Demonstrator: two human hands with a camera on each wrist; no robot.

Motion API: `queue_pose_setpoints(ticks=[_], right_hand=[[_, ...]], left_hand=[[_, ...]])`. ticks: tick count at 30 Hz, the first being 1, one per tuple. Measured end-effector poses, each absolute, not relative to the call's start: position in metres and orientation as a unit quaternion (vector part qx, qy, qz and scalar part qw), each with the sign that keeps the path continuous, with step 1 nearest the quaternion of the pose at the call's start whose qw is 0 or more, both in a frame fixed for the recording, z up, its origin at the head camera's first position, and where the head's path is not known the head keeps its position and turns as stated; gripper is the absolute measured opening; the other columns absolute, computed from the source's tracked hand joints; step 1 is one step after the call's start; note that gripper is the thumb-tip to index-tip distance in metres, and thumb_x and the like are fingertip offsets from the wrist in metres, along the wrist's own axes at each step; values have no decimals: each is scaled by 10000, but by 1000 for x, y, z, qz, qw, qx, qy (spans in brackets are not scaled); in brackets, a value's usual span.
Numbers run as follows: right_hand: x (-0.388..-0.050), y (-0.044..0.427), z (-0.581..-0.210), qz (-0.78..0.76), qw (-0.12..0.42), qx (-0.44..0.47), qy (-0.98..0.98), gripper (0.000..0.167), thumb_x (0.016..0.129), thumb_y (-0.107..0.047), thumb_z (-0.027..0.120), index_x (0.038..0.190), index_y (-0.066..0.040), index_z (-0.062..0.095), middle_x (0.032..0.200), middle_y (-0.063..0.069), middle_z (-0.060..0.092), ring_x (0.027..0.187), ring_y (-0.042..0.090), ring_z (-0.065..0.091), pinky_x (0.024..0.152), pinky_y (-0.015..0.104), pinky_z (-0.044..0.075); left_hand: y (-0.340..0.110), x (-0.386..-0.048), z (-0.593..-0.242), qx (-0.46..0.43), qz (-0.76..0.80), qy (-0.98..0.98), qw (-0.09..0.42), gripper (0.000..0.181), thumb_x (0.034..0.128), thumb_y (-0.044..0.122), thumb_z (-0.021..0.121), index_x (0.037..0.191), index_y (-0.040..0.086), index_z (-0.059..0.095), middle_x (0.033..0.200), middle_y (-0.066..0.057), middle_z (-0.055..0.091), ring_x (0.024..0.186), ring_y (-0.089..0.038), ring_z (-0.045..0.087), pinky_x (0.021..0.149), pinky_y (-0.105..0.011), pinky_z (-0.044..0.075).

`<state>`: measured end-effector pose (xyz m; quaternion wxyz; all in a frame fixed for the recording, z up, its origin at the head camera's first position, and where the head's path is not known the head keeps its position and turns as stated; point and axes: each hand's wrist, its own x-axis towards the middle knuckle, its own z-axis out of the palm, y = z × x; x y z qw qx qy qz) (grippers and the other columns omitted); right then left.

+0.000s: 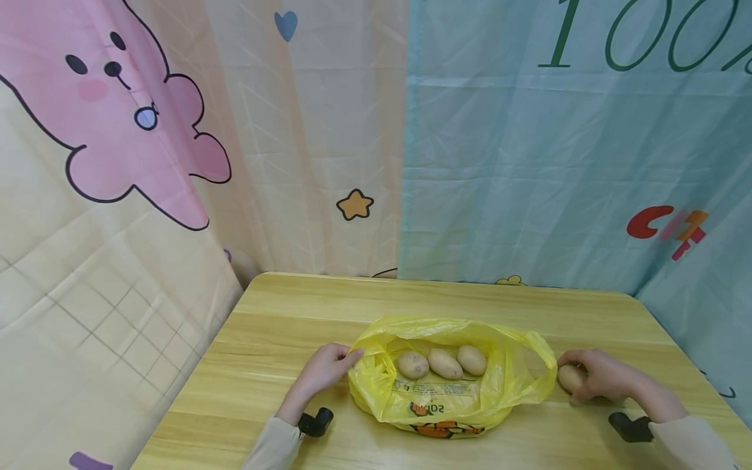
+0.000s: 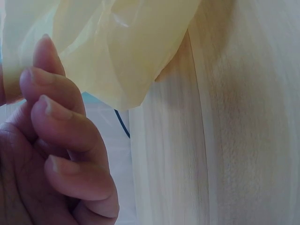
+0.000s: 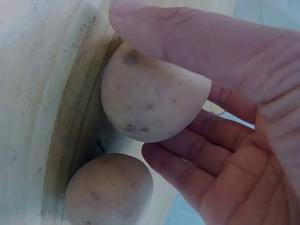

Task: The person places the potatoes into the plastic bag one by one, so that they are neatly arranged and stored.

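Observation:
A yellow plastic bag (image 1: 376, 398) lies with its mouth open on the table, and three potatoes (image 1: 445, 363) show inside it in a row. Its left rim is pinched between the thumb and fingers of my left hand (image 1: 330, 367); in the left wrist view the thin yellow plastic (image 2: 122, 51) spreads beyond the fingertips. To the right of the bag, my right hand (image 1: 605, 375) holds a potato (image 1: 570, 378) at the tabletop. The right wrist view shows this potato (image 3: 152, 96) between thumb and fingers, with dark spots on its skin. Another potato (image 3: 110, 192) lies close beside it.
The wooden table (image 1: 282, 307) has a rounded back edge. Printed curtains (image 1: 317, 130) hang behind it and along both sides. A looped bag handle (image 1: 543, 365) stands at the bag's right end, near my right hand. Black wrist mounts (image 1: 315, 422) sit on both wrists.

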<state>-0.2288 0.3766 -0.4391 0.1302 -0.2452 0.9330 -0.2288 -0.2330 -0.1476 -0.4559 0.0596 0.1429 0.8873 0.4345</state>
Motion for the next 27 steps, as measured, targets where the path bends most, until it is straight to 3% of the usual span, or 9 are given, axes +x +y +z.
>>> queue_pose_setpoints(ticks=[10,27], right_hand=[[-229,377,-442,-217,114,-235,940,571,623,-215,872,1066,33,611,1006,114,612,831,192,552,652,326,442],[-226,378,-447,-227,92,-238,940,534,628,-210,867,1038,22,616,982,88,606,794,123,522,635,304,427]], left_hand=[[-148,-233,-456,140,435,887,59,496,965,418,521,607,75,504,494,66,386,454,-87,356,451,-234,297],[-149,-233,-456,142,439,885,59,511,966,421,521,624,41,528,490,64,381,450,-88,345,449,-234,295]])
